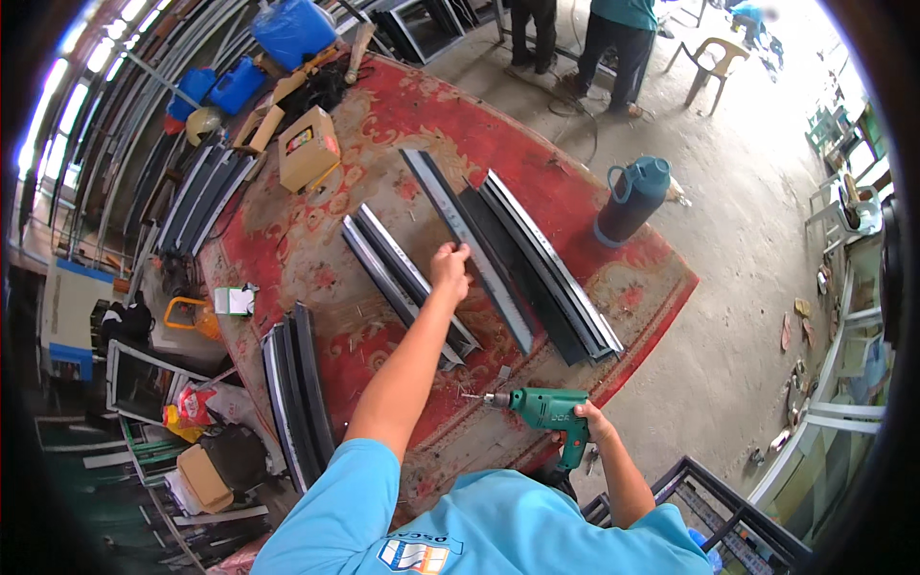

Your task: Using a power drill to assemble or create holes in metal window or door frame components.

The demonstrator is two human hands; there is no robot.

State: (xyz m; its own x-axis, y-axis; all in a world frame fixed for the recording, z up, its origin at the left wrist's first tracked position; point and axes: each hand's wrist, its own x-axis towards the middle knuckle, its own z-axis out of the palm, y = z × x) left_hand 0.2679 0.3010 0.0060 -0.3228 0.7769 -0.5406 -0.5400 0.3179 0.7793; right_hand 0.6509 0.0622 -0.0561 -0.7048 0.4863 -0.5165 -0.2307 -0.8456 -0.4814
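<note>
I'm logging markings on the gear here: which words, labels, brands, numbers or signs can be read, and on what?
I won't copy wording out, but markings stand here:
Green drill: lettering on its body.
Light-blue shirt: lettering beside a coloured emblem.
Cardboard box: coloured print, too small to read.

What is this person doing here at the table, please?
The person's left hand grips a long metal strip over the red table cover. The right hand holds a green drill by its handle; its bit points left and does not touch the held strip. More strips lie on both sides of it. A large flask stands near the table's right edge.
</note>
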